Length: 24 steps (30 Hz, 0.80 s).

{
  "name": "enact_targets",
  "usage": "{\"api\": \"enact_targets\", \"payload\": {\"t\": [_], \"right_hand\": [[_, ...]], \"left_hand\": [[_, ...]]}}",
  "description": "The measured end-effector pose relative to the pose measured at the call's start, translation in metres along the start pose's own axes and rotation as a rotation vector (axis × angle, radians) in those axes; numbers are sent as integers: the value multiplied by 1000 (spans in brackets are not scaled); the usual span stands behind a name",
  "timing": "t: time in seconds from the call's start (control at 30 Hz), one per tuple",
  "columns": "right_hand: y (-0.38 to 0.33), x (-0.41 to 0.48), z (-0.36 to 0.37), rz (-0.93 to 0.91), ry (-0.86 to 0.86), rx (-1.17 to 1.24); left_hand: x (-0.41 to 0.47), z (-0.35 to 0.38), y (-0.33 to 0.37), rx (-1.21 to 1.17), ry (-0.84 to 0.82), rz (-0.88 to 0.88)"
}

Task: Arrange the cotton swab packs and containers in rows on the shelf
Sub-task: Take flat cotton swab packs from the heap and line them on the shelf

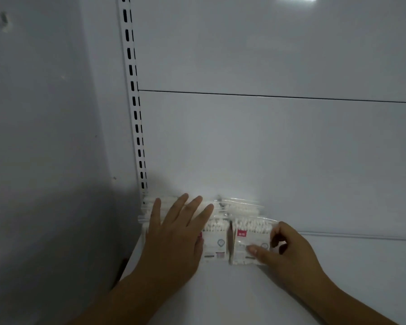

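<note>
The likeliest slip was the packs (pixel 239 207) sliding over one another. They looked like slick clear bags, bunched loosely at the foot of the upright (pixel 136 127), so a sideways nudge could fan them out or skew the rear ones against the back panel (pixel 267 148). The front pack (pixel 249 240) was held by 1 edge only. A tug there could twist it out of line with the 2nd pack (pixel 216 242) beside it and leave a ragged row.

The left hand (pixel 174 235) lay flat with fingers straight and spread. It pressed down on the packs nearest the upright and hid most of them. The right hand (pixel 288 249), farther from the upright, pinched the front pack, with the thumb on its printed face and the fingers curled round the edge away from the upright. That pack sat on the shelf (pixel 338 277), just beside the 2nd pack, with a narrow dark gap between the 2. More packs lay behind them, toward the back panel. Whether the packs lay flat or leaned could not be told. No containers showed.
</note>
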State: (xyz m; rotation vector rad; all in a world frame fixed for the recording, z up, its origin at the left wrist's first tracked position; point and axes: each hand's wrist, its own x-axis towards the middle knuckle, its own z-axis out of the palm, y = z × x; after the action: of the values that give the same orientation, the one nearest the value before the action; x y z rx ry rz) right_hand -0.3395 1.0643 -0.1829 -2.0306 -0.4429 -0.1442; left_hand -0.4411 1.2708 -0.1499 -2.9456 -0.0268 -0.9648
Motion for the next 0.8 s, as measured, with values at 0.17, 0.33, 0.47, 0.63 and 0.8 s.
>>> {"api": "enact_targets", "payload": {"t": [0.17,0.33,0.47,0.63,0.8], "right_hand": [[-6,-1,2,45,-100,17],[-9,-4,2,28,-149,97],[-11,-2,-1,27,-92,150],[-23,-10,0,88,45,331],[-18,-9,-58,74,58,-4]], "left_hand": [[-4,1,8,-2,-50,-15],[-7,6,13,30,-166,-34],[-2,6,15,50,-267,-70],[-3,3,13,-24,-302,-47],[2,-20,28,13,-191,135]]}}
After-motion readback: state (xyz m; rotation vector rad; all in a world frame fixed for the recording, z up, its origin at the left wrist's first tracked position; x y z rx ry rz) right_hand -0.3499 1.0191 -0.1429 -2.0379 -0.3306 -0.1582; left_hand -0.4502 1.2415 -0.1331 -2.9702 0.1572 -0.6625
